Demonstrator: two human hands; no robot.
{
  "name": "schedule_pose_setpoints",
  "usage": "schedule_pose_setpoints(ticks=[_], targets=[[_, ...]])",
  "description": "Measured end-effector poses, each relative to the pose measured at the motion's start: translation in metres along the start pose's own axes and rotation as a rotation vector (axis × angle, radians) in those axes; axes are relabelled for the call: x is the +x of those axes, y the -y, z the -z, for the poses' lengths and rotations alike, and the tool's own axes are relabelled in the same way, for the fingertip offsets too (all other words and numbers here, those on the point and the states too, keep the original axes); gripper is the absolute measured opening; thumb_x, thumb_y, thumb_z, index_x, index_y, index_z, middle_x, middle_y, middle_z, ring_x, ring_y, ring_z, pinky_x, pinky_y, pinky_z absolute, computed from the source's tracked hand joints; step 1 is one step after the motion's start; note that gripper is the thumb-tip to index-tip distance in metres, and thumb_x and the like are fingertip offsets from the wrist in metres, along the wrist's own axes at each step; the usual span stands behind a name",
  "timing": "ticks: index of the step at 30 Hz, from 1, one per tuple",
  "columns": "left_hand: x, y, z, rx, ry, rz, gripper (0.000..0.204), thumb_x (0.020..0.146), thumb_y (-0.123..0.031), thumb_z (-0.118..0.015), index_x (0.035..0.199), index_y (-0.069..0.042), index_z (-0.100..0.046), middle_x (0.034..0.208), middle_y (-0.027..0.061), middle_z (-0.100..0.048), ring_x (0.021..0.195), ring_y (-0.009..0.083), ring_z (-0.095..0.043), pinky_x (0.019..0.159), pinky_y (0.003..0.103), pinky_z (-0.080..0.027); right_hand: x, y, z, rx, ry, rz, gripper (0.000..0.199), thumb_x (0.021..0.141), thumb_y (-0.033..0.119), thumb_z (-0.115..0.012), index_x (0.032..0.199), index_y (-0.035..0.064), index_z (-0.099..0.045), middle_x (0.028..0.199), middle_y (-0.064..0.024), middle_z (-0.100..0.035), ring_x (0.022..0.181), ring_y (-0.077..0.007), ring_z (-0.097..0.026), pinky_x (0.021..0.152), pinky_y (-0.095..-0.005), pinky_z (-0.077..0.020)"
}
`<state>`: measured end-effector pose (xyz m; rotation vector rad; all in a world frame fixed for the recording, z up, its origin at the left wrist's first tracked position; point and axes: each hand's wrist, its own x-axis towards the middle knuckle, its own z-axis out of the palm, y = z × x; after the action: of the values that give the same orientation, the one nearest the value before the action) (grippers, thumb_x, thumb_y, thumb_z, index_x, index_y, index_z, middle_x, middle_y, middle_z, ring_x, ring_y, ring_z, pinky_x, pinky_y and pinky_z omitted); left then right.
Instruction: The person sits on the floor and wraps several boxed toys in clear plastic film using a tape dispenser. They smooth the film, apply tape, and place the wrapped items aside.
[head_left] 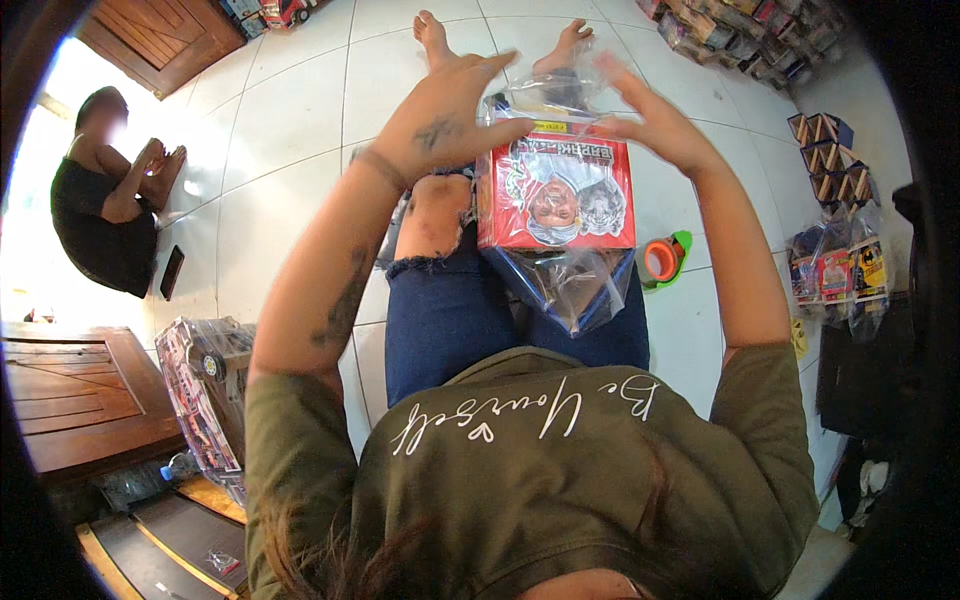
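A red box [558, 200] with a printed cartoon-like face rests on my lap, wrapped in loose clear plastic film [575, 290]. The film bunches beyond its far edge and droops over the near side, where blue edges show beneath. At the box's far left corner is my left hand [445, 118], fingers spread and thumb reaching over the box's edge. My right hand [662, 128] is raised at the far right corner, also with fingers apart and slightly blurred. Whether either thumb touches the film I cannot tell. Neither hand grips anything.
On the tiled floor at my right lies a green tape dispenser [683, 258] with an orange roll. Stacked blue boxes [832, 160] and wrapped packages [838, 270] stand farther right. Another person [105, 210] sits at the far left near a phone [172, 272]. A wrapped toy-vehicle box [205, 390] is at my left.
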<state>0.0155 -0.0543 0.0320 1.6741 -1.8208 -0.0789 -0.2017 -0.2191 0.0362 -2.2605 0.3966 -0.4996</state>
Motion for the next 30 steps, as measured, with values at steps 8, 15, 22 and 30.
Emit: schedule_pose_setpoints(ticks=[8, 15, 22, 30], targets=[[0.105, -0.018, -0.011, 0.088, -0.018, 0.006, 0.026, 0.074, -0.025, -0.063, 0.079, -0.001, -0.071, 0.081, 0.0234, -0.067, 0.078, 0.0386, -0.066, 0.075, 0.046, -0.052, 0.049, 0.012, -0.024, -0.235, 0.211, -0.165, 0.082, 0.076, 0.061, -0.070, 0.133, 0.0028, -0.054, 0.130, -0.0261, -0.056, 0.116, -0.0289, -0.059, 0.101, -0.0339, -0.0428], [0.059, -0.031, 0.002, -0.143, -0.008, -0.074, 0.040, 0.080, -0.033, -0.068, 0.107, -0.003, -0.063, 0.104, 0.0213, -0.063, 0.092, 0.0331, -0.062, 0.085, 0.041, -0.048, 0.045, -0.008, -0.033, 0.377, 0.118, -0.277, 0.063, 0.094, 0.039, -0.060, 0.135, -0.0062, -0.046, 0.130, -0.0235, -0.057, 0.127, -0.0274, -0.050, 0.113, -0.0329, -0.0269], [-0.081, -0.114, -0.039, 0.363, 0.086, -0.246, 0.065, 0.081, -0.030, -0.062, 0.140, -0.008, -0.046, 0.149, 0.0176, -0.038, 0.140, 0.0402, -0.032, 0.113, 0.060, -0.021, 0.041, -0.014, -0.034, 0.115, 0.023, 0.092, 0.033, 0.099, 0.029, -0.053, 0.107, 0.0014, -0.069, 0.103, -0.0047, -0.070, 0.094, -0.0119, -0.060, 0.087, -0.0284, -0.0466], [-0.097, -0.099, -0.058, 0.279, 0.041, -0.185, 0.103, 0.045, -0.048, -0.082, 0.134, -0.008, -0.051, 0.146, 0.0211, -0.039, 0.139, 0.0425, -0.030, 0.113, 0.064, -0.017, -0.029, 0.036, -0.052, 0.095, -0.025, 0.126, 0.029, 0.100, 0.021, -0.051, 0.111, 0.0020, -0.069, 0.108, -0.0105, -0.071, 0.102, -0.0153, -0.064, 0.091, -0.0296, -0.0490]])
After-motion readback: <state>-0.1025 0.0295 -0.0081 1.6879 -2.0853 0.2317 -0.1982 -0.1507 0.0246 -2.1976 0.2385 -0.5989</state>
